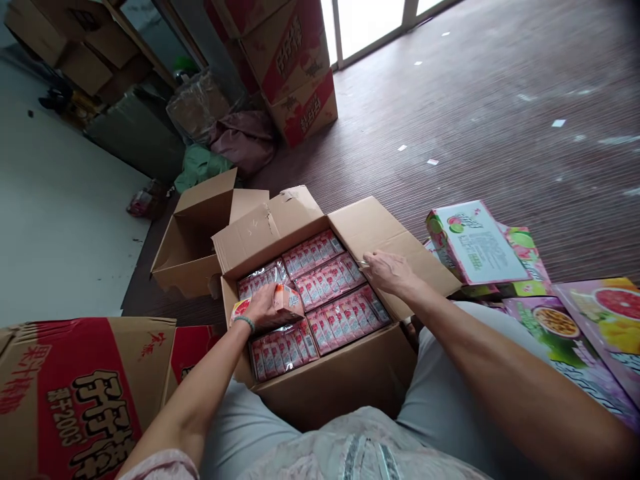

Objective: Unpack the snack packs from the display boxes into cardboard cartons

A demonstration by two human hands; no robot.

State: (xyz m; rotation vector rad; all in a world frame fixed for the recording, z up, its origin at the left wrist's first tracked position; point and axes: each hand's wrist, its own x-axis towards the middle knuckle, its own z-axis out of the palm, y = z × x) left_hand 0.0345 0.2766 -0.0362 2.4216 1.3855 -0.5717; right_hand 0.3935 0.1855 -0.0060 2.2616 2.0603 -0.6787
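Left hand is closed around a small pink pack, held just above the left side of the open carton. Right hand is laid on the carton's right flap, fingers curled together at the edge of the contents; whether anything is pinched cannot be told. Five shrink-wrapped bundles of red-pink packs are seen inside, one partly covered by the left hand. The carton is wedged between the person's knees. One empty carton is touching it behind left. One red-printed carton is near left, with more stacked at the back. Four colourful flat boxes are piled at right. Bags are heaped further back. The dark striped floor is littered with paper scraps; a glass door is beyond.
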